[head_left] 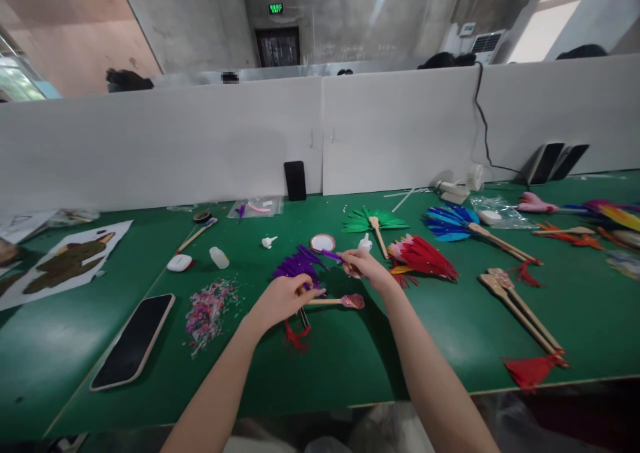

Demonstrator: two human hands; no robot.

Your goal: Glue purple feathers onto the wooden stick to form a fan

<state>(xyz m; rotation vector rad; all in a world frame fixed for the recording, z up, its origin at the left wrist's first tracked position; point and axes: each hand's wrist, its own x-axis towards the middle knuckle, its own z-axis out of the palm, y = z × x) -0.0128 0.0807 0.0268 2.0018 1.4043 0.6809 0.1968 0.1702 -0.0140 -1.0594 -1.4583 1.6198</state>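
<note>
My left hand (283,300) is closed, its fingertips bent down beside a fan of purple feathers (295,265); what they pinch is hidden. Just below those fingertips runs the handle of a wooden spoon (353,301) with a pinkish coated bowl. A red tassel (297,336) lies below the same hand. Between the fingertips of my right hand (359,265) is a single purple feather (331,256), pointing left above the table. Close beyond that hand are a small round white dish (323,242) with a reddish rim and a white nozzle bottle (365,242).
Feather fans in green (375,221), red (427,258) and blue (447,221) lie rightward. Two wooden spoons (523,310) are at front right. A phone (134,342), a pile of colourful shreds (211,312) and a small bottle (219,258) lie left. A white partition (225,146) stands behind.
</note>
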